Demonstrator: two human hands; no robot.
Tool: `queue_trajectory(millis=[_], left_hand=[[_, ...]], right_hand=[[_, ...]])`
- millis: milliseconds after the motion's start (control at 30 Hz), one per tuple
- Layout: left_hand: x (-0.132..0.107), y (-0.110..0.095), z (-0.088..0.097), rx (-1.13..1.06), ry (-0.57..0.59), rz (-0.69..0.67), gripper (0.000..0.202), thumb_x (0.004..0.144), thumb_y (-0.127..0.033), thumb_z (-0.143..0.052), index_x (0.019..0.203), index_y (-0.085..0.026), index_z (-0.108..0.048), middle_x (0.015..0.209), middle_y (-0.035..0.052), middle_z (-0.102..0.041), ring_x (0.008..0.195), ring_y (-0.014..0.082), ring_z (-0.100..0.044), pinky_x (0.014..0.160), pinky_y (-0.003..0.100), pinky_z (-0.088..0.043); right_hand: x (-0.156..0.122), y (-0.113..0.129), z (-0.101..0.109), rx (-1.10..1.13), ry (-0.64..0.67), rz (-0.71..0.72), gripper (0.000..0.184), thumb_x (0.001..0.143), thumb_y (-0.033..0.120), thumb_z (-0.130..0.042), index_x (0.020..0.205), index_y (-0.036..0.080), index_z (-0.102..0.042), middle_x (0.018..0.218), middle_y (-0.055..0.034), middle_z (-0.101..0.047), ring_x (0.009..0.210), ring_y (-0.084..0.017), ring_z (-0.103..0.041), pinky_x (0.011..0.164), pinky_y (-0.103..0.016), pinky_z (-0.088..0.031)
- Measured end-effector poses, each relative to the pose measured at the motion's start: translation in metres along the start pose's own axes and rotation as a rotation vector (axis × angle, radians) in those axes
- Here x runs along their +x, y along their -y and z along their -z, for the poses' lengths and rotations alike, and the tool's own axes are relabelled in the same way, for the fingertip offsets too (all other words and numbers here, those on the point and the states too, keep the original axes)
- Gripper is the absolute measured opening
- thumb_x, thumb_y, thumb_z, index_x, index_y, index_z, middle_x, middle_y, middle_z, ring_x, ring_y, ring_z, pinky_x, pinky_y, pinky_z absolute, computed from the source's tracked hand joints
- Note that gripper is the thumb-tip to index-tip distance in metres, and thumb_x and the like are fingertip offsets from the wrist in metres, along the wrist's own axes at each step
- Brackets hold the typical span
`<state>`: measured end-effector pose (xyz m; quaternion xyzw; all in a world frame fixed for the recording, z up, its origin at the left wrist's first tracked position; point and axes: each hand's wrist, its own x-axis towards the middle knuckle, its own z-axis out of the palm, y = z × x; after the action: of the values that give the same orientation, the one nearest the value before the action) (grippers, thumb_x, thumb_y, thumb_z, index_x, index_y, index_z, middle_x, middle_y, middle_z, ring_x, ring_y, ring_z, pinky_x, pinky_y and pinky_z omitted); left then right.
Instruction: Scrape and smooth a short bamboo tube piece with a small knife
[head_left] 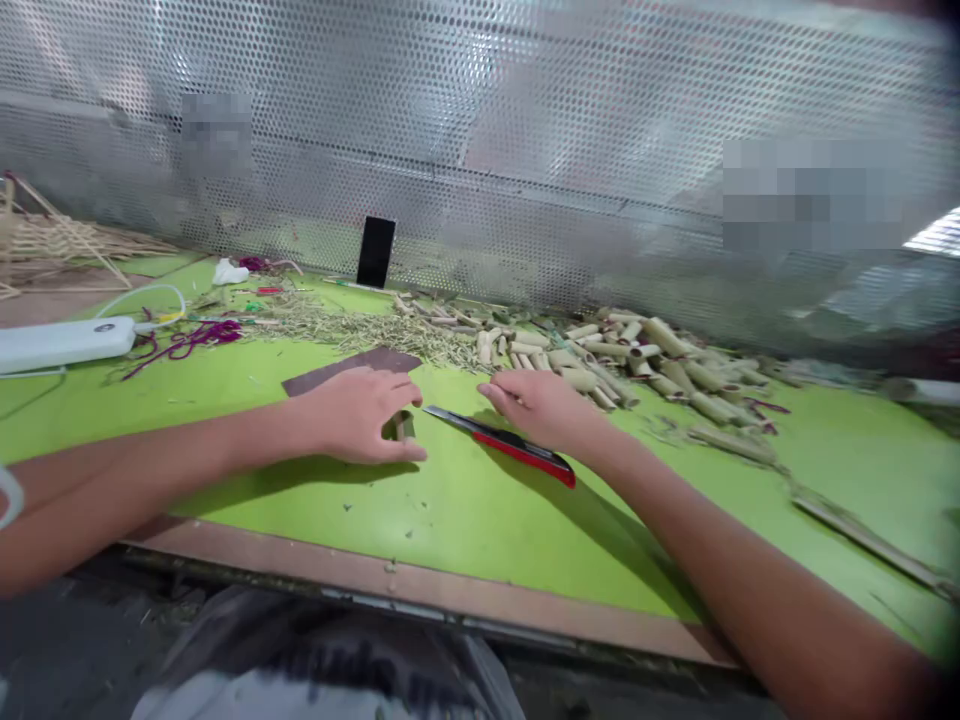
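My left hand [364, 412] is low over the green table, with thumb and fingers spread around a short piece of tube-like stalk [406, 427]. Whether they touch the piece is unclear. A red and black utility knife [525, 452] lies to the right, its blade out and pointing left toward that piece. Just behind the knife is my right hand [546, 408], its fingers curled and thumb pressed in. Anything inside that curl is hidden. Partly behind my left hand lies a flat dark brown sheet [352, 368].
A pile of cut stalk pieces [600, 355] lies at the back right, with thin shavings [345, 325] left of it. A phone [376, 252] leans against the perforated metal panel [480, 130]. A white power strip [67, 343] and purple thread [202, 338] are at left.
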<state>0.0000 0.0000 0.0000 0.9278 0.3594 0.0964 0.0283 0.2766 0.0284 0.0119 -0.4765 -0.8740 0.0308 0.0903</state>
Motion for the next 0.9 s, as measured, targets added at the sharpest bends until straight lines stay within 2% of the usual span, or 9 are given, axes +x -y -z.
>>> queue_trajectory(millis=[100, 200, 300, 400, 533, 633, 733, 800, 900], left_hand=[[0.000, 0.003, -0.007, 0.005, 0.028, -0.016, 0.045, 0.093, -0.054, -0.055, 0.117, -0.017, -0.064, 0.114, 0.0099, -0.068, 0.100, 0.0272, -0.065, 0.088, 0.037, -0.047], [0.000, 0.007, -0.009, 0.022, -0.019, 0.011, 0.048, 0.093, -0.049, -0.055, 0.126, -0.015, -0.059, 0.120, 0.0119, -0.067, 0.106, 0.0287, -0.064, 0.092, 0.039, -0.047], [0.000, 0.012, -0.006, 0.028, -0.069, 0.035, 0.052, 0.093, -0.044, -0.054, 0.136, -0.014, -0.052, 0.126, 0.0138, -0.065, 0.111, 0.0295, -0.063, 0.095, 0.040, -0.047], [-0.001, 0.016, -0.006, -0.008, -0.064, 0.041, 0.054, 0.093, -0.041, -0.056, 0.139, -0.014, -0.049, 0.126, 0.0131, -0.066, 0.108, 0.0283, -0.064, 0.094, 0.040, -0.048], [-0.001, 0.016, -0.007, 0.014, -0.071, 0.015, 0.056, 0.098, -0.048, -0.050, 0.142, -0.014, -0.045, 0.142, 0.0159, -0.056, 0.120, 0.0311, -0.060, 0.101, 0.045, -0.046], [-0.002, 0.013, 0.003, 0.040, -0.157, -0.048, 0.055, 0.104, -0.052, -0.038, 0.143, -0.014, -0.045, 0.151, 0.0163, -0.048, 0.134, 0.0326, -0.049, 0.111, 0.051, -0.039], [-0.008, 0.007, 0.020, 0.041, -0.259, -0.117, 0.049, 0.104, -0.048, -0.037, 0.136, -0.015, -0.053, 0.145, 0.0158, -0.052, 0.134, 0.0319, -0.049, 0.114, 0.050, -0.036], [-0.021, 0.003, 0.030, -0.001, -0.214, -0.158, 0.045, 0.104, -0.049, -0.039, 0.127, -0.016, -0.060, 0.138, 0.0142, -0.059, 0.126, 0.0304, -0.055, 0.111, 0.047, -0.040], [-0.052, -0.002, 0.032, -0.114, 0.044, -0.184, 0.051, 0.102, -0.057, -0.041, 0.129, -0.020, -0.062, 0.140, 0.0119, -0.059, 0.124, 0.0293, -0.058, 0.107, 0.042, -0.045]], right_hand=[[-0.004, 0.010, 0.001, 0.010, -0.039, 0.056, 0.031, 0.100, 0.042, -0.037, 0.094, 0.021, -0.059, 0.097, -0.0116, -0.068, 0.086, -0.026, -0.063, 0.074, -0.039, -0.047], [-0.006, 0.018, 0.002, 0.017, -0.015, 0.107, 0.032, 0.097, 0.048, -0.048, 0.111, 0.022, -0.060, 0.116, -0.0114, -0.067, 0.097, -0.027, -0.063, 0.080, -0.038, -0.047], [-0.005, 0.022, -0.003, -0.035, 0.090, 0.088, 0.036, 0.096, 0.054, -0.051, 0.106, 0.021, -0.062, 0.109, -0.0104, -0.068, 0.091, -0.027, -0.063, 0.074, -0.036, -0.045], [-0.002, 0.024, -0.010, -0.059, 0.135, 0.081, 0.029, 0.098, 0.048, -0.050, 0.095, 0.020, -0.059, 0.098, -0.0096, -0.068, 0.080, -0.024, -0.061, 0.066, -0.034, -0.042], [-0.002, 0.025, -0.012, 0.030, 0.094, -0.029, 0.028, 0.104, 0.040, -0.036, 0.101, 0.019, -0.054, 0.088, -0.0099, -0.068, 0.071, -0.022, -0.060, 0.062, -0.033, -0.041], [-0.002, 0.029, -0.009, 0.133, 0.002, -0.099, 0.032, 0.107, 0.041, -0.028, 0.111, 0.019, -0.052, 0.084, -0.0089, -0.068, 0.069, -0.022, -0.061, 0.060, -0.033, -0.042], [0.000, 0.037, -0.008, 0.164, -0.034, -0.031, 0.030, 0.104, 0.043, -0.040, 0.116, 0.018, -0.052, 0.088, -0.0094, -0.070, 0.072, -0.023, -0.063, 0.062, -0.033, -0.044], [0.007, 0.046, -0.008, 0.174, 0.014, 0.047, 0.034, 0.100, 0.040, -0.052, 0.125, 0.018, -0.051, 0.095, -0.0101, -0.072, 0.074, -0.024, -0.065, 0.063, -0.034, -0.047], [0.029, 0.061, -0.011, 0.127, 0.111, 0.132, 0.051, 0.096, 0.032, -0.059, 0.144, 0.019, -0.044, 0.112, -0.0117, -0.073, 0.086, -0.025, -0.069, 0.070, -0.035, -0.051]])
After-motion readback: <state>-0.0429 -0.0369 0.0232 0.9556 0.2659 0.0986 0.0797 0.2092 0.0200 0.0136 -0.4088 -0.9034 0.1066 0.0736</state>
